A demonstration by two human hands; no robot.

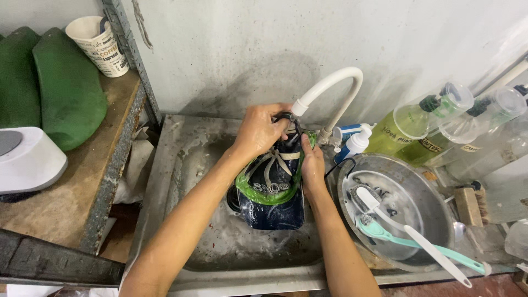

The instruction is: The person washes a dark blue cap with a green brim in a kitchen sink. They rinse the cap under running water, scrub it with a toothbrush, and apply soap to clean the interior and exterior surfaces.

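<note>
A dark navy cap [273, 192] with pale stripes over the crown and a green form showing around its rim is being held over the sink [181, 165], right under the white tap [330, 88]. It is looking wet and glossy. The left hand [259, 131] is gripping the cap's top end by the spout, fingers curled shut on the fabric; the right hand [312, 168] is clasping its side. There is one cap and one tap, with two brushes [407, 234] lying in one metal bowl [440, 206] and three bottles [423, 124] beside it. The cap's long axis is running from the tap toward the person, brim pointing at the near edge
</note>
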